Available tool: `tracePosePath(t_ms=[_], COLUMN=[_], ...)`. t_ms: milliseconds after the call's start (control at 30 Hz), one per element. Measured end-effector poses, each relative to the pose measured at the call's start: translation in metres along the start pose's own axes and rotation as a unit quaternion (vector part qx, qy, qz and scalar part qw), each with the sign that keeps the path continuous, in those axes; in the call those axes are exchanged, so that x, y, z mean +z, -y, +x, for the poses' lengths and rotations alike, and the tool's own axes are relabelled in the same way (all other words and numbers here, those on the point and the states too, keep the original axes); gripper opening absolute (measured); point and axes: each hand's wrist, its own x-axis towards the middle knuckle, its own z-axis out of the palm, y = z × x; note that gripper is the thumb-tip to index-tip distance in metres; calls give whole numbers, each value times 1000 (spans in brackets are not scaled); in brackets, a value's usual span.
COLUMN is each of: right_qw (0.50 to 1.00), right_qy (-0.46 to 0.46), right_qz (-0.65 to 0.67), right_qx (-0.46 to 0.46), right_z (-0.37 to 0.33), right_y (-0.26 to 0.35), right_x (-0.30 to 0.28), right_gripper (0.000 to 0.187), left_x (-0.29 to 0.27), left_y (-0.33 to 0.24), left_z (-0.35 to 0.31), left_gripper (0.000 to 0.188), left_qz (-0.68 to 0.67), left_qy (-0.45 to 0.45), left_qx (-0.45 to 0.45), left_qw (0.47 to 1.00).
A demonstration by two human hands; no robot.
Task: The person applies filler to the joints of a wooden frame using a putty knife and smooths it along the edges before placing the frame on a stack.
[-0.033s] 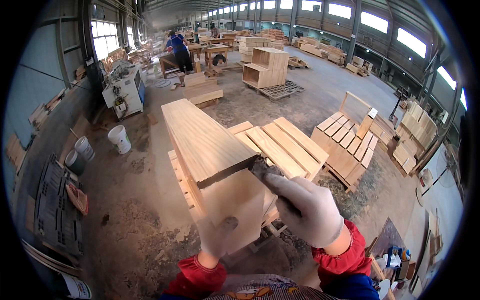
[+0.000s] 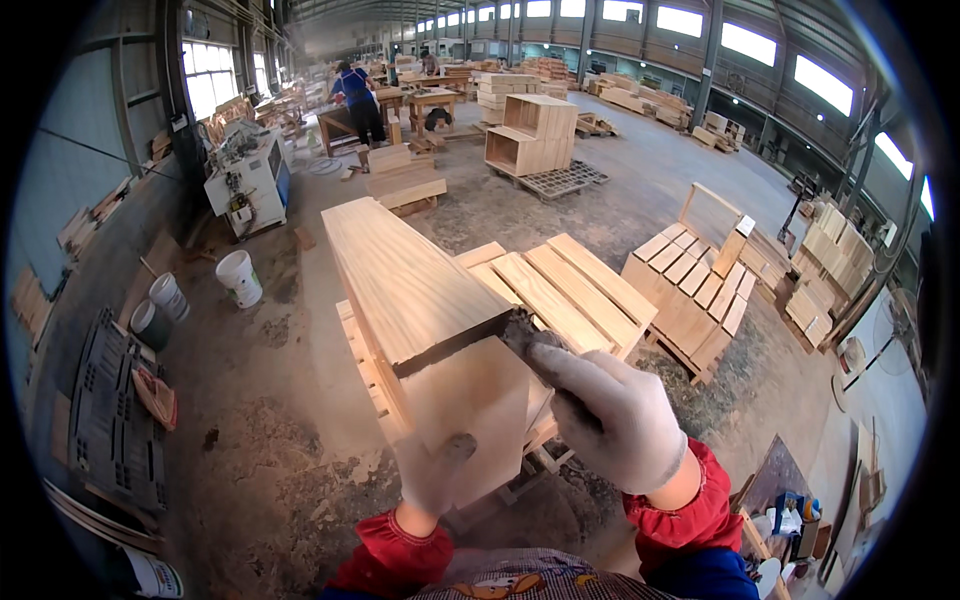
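A long pale wooden box [image 2: 415, 285] lies in front of me, its squared end facing me. A dark gap runs between its top board and the end panel [image 2: 470, 400]. My left hand [image 2: 430, 475], in a whitish glove, is closed on the lower left edge of that end, with a dark-tipped thumb on the panel; its other fingers are hidden. Closed too is my gloved right hand [image 2: 620, 410] at the box's upper right corner. A dark, ragged piece [image 2: 525, 335] shows at its fingertips, against the edge; its kind is unclear.
Slatted wooden pieces [image 2: 570, 290] lie beyond the box. Stacked timber blocks [image 2: 690, 280] stand to the right, and a wooden cabinet [image 2: 535, 135] sits on a pallet farther off. White buckets [image 2: 238, 278] and a machine [image 2: 250, 180] are at left. A person [image 2: 355, 95] works in the distance.
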Motion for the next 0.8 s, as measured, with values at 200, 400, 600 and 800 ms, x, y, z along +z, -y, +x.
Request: tracePosePath(t_ms=[200,400,600,800], right_qw=[999,995,979,965], right_qy=[36,85,166,200], right_qz=[-10,-23,-88,-146], right_qx=[25,-45,-80,-91], right_z=[-2,1,19,28], right_y=[1,17,42,50], right_x=[-5,-5,-9,-12], right_gripper=[48,50,51,56], left_x=[8,14,11,13], left_y=[-13,-12,-3,0], left_z=[3,2,0,-1], left_gripper=[7,8,12,15], left_qz=[-117,-77,-106,-68], left_qy=[-30,-49,-36,-51], left_qx=[-54,-114,-78,-58], left_qw=[991,989,991,995])
